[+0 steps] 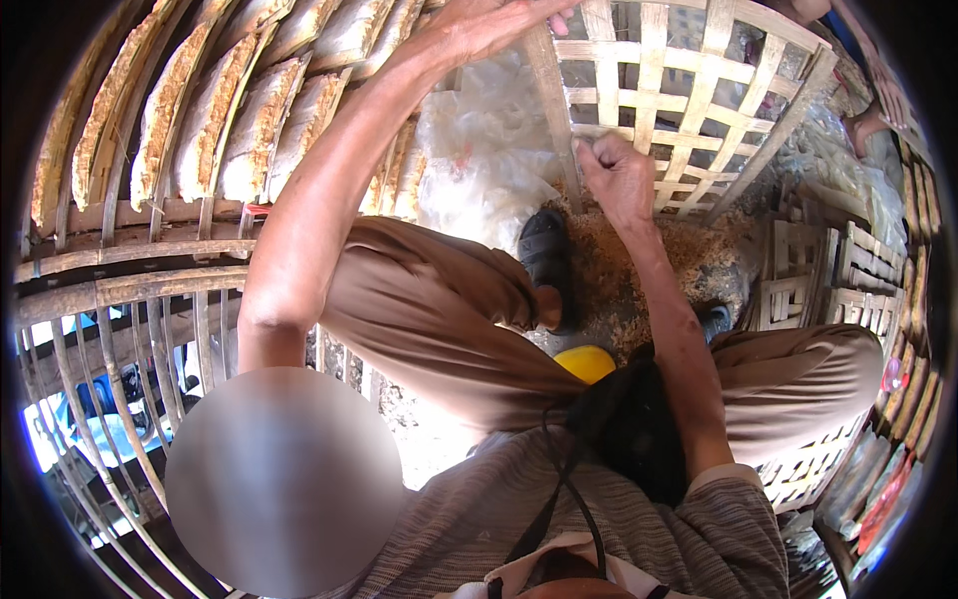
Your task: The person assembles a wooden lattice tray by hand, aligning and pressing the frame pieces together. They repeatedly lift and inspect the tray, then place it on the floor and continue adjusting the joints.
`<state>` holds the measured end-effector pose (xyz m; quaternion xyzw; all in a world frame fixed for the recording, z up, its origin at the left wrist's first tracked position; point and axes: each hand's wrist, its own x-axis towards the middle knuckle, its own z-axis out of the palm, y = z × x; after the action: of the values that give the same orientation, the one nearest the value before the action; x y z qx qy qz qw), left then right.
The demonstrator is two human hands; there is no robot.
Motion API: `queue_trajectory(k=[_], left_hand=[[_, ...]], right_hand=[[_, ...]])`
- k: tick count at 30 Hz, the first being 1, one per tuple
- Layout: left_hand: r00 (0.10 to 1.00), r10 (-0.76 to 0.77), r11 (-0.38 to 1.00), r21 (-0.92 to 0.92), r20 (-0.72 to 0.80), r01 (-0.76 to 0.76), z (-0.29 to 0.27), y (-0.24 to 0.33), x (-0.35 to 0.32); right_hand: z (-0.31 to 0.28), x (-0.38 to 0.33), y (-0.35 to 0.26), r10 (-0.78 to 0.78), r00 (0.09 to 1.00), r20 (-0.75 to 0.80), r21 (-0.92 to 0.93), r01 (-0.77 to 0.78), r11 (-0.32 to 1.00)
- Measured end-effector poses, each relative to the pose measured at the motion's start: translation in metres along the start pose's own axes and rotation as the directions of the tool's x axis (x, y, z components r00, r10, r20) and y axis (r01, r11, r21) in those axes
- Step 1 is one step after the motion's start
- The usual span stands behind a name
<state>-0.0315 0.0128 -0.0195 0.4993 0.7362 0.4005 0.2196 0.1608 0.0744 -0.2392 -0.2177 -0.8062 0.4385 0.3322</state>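
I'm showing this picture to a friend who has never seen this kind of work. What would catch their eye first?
First the woven bamboo panel at the top, an open lattice of pale strips. The left hand reaches up to its upper edge, and the right hand is closed at its lower edge. Next come the bamboo basket frames curving along the left side, and the sawdust on the ground beside a black sandal.

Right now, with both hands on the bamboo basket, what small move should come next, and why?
Probably pull the strip tight with the right hand. That hand is closed on a thin strip at the edge of the basket, while the left hand steadies the rim above. The open weave looks unfinished there, so tightening seems the likely step.
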Motion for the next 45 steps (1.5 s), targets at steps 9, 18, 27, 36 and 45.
queue_trajectory(k=[9, 18, 27, 36, 45], left_hand=[[1.000, -0.030, 0.997, -0.064, 0.002, 0.030, 0.001, 0.008, 0.003], [0.980, -0.189, 0.982, 0.031, 0.066, 0.187, -0.007, 0.025, -0.002], [1.000, -0.013, 1.000, -0.023, -0.001, 0.013, 0.001, 0.006, 0.004], [0.999, -0.026, 0.999, 0.044, 0.026, 0.025, -0.002, 0.012, 0.004], [1.000, -0.006, 1.000, 0.020, -0.010, 0.006, -0.007, 0.022, -0.008]], right_hand=[[-0.011, 0.030, -0.028, 0.137, 0.979, 0.153, 0.091, -0.152, 0.984], [-0.001, 0.037, -0.026, -0.281, 0.956, -0.087, -0.206, 0.259, 0.944], [-0.031, 0.035, -0.053, -0.205, 0.979, 0.001, -0.154, 0.203, 0.967], [-0.036, 0.073, -0.070, -0.116, 0.976, 0.186, -0.136, 0.142, 0.980], [-0.024, 0.066, -0.063, -0.031, 1.000, -0.008, 0.223, 0.032, 0.974]])
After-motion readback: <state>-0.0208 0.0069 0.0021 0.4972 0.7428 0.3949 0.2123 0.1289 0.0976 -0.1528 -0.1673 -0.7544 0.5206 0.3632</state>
